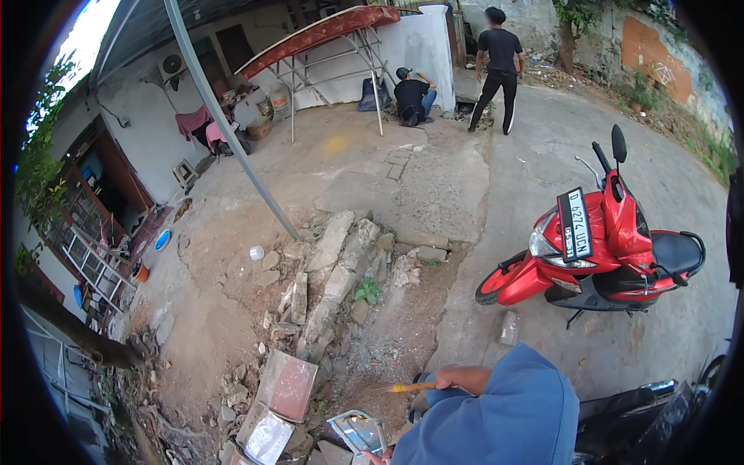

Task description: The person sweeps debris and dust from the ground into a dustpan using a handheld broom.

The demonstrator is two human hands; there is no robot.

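Observation:
Neither my left hand nor my right hand shows in the head view. Low in the frame, a co-worker in a blue garment [504, 418] bends over the broken ground, seen from above and behind. One of the co-worker's hands [446, 377] is closed round the yellow handle of a brush or broom [409, 387]. At the bottom edge, the other hand [377, 457] touches a light-rimmed flat pan-like object [360, 432]. The co-worker's body hides part of the ground.
A red motorcycle [604, 248] stands at right, with a dark one [643, 418] below. Concrete slabs [339, 267] and rubble lie left of centre, near a slanting metal pole [232, 136]. Two people, one standing [500, 58] and one sitting [411, 93], are beyond, beside a red-edged table [322, 36].

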